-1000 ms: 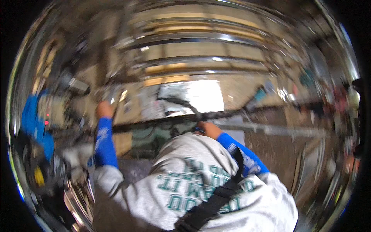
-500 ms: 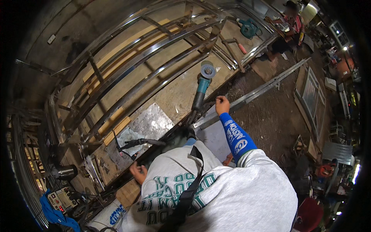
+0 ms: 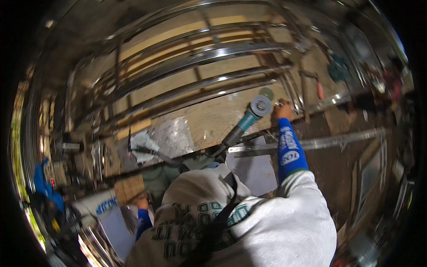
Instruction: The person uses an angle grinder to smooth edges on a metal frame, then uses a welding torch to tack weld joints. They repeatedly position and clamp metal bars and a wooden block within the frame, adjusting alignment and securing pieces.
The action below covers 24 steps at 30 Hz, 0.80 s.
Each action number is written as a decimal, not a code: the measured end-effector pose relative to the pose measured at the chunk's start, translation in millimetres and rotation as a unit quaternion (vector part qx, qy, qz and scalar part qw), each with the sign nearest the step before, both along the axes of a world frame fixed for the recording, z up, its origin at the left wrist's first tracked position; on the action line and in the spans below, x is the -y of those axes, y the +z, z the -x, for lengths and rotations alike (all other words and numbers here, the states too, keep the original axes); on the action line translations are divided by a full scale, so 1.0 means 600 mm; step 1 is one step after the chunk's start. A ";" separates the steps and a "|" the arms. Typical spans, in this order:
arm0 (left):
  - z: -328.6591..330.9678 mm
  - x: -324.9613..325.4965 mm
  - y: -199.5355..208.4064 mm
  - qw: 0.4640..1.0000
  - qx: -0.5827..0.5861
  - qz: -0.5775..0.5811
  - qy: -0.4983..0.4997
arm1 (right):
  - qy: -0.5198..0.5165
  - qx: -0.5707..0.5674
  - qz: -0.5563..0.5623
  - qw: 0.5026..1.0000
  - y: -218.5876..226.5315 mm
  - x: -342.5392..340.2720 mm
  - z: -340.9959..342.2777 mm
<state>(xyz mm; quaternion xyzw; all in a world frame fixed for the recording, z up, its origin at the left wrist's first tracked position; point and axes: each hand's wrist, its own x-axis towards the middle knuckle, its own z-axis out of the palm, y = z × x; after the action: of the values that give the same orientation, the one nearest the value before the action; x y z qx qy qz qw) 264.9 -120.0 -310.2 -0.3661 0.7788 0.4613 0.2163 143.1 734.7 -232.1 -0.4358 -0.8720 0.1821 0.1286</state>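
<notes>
My right arm, in a blue sleeve, stretches to the table's front edge, and my right hand (image 3: 283, 110) rests there beside the angle grinder. Its fingers look closed around something small that blur hides. A teal and black angle grinder (image 3: 246, 121) lies on the table edge with its round disc toward that hand, a little to its left. My left hand (image 3: 141, 202) is low at the left, next to a brown wooden block (image 3: 129, 188). Blur hides the bend of its fingers. A black welding holder with its cable (image 3: 153, 152) lies over the table's front edge.
A long frame of shiny metal tubes (image 3: 213, 54) covers the back of the table (image 3: 213, 129). A hammer with a red grip (image 3: 320, 91) and a teal power tool (image 3: 339, 69) lie at the right. A metal bar (image 3: 320, 141) spans the floor side. Another person (image 3: 391, 86) is far right.
My view has turned, so the scene sits rotated. My right hand has moved forward to the table edge near the grinder's disc. My left hand has gone down and left beside the wooden block.
</notes>
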 end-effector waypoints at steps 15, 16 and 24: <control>-0.085 -0.145 -0.028 0.905 0.060 0.168 -0.386 | 0.058 -0.145 0.108 0.982 -0.182 -0.226 -0.121; -0.084 -0.144 -0.027 0.906 0.044 0.198 -0.371 | 0.054 -0.091 0.120 0.987 -0.174 -0.224 -0.129; 0.072 -0.252 0.139 0.947 -0.187 0.078 -0.249 | -0.210 -0.430 0.308 0.822 0.088 0.019 -0.128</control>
<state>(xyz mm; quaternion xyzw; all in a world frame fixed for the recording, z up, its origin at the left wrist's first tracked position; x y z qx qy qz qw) 221.9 31.4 -226.7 -0.0829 0.9054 0.3902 0.1453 219.9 723.2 -179.3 -0.5023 -0.5141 0.5789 0.3852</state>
